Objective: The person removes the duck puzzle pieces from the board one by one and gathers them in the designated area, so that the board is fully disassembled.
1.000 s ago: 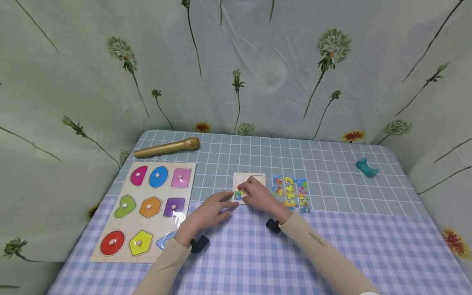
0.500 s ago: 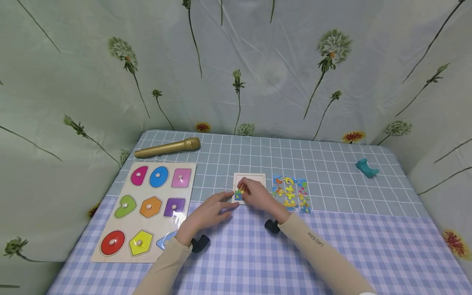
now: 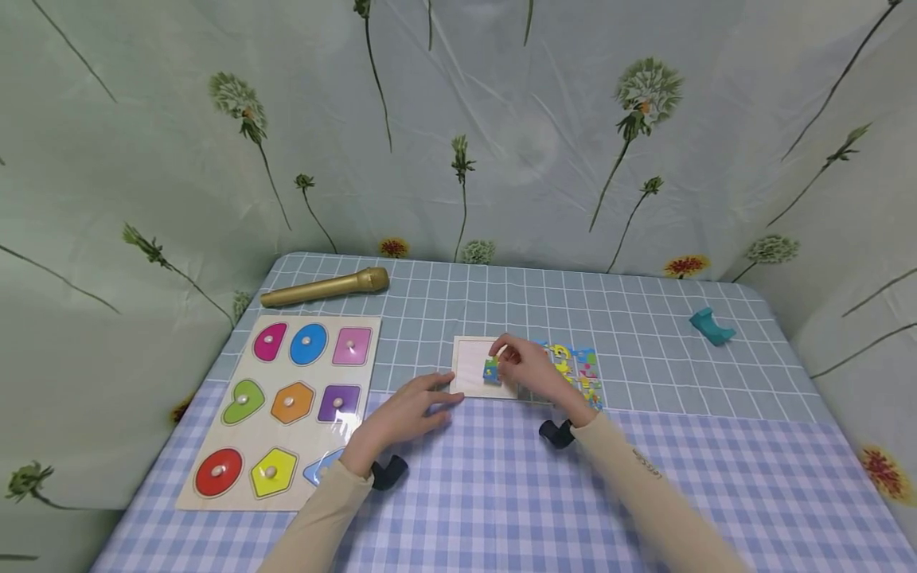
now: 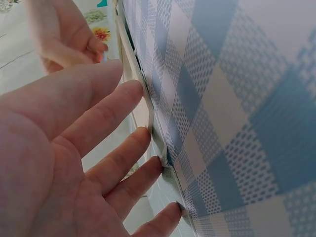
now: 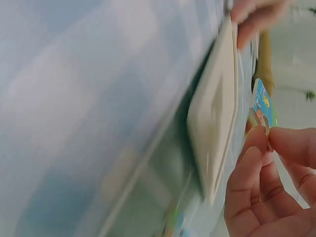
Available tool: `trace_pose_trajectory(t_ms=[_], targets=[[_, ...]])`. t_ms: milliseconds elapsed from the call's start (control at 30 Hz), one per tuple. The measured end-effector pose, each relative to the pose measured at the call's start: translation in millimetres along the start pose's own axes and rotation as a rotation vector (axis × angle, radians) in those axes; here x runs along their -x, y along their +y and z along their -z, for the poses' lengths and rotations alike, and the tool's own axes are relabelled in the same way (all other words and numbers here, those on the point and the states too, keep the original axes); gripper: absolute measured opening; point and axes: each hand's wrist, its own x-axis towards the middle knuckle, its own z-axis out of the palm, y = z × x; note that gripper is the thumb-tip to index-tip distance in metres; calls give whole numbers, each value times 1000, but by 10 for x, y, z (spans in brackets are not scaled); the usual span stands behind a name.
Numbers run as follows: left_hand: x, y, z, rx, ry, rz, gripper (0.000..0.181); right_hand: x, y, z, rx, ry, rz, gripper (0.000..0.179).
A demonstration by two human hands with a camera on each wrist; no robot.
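Note:
A small wooden puzzle tray (image 3: 470,368) with a pale base lies in the middle of the table. My left hand (image 3: 407,407) rests at its left edge, fingers extended and fingertips right at the rim. Above the tray's right side my right hand (image 3: 536,371) pinches a blue, green and yellow jigsaw piece (image 3: 491,371) between thumb and finger. The right wrist view shows that piece (image 5: 263,101) raised clear of the tray (image 5: 213,113). More jigsaw pieces (image 3: 587,370) lie together just right of the tray, partly hidden behind the right hand and wrist.
At the left lies a large knob-puzzle board (image 3: 315,358) with bright shapes. Behind it is a gold microphone (image 3: 325,287). A teal curved block (image 3: 712,326) sits at the far right. Flower-printed cloth (image 3: 530,143) rises behind the table.
My right hand has lifted the jigsaw piece from the tray's lower left corner and carried it to the right, uncovering the tray's base. The left hand has stayed in place.

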Motion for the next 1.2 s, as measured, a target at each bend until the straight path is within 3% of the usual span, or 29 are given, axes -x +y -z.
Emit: trace_pose_trajectory(t_ms=[233, 433, 767, 1000, 1200], targets=[[24, -3, 9, 11, 5, -8, 36, 191, 199, 318, 26, 58, -77, 16], [38, -7, 15, 20, 11, -17, 35, 338, 265, 448, 38, 50, -94, 14], [39, -14, 15, 44, 28, -23, 34, 372, 333, 342, 148, -26, -9, 15], [52, 7, 25, 38, 71, -65, 34, 402, 291, 284, 235, -4, 2, 12], [32, -7, 16, 52, 33, -20, 35, 484, 264, 286, 290, -21, 41, 16]])
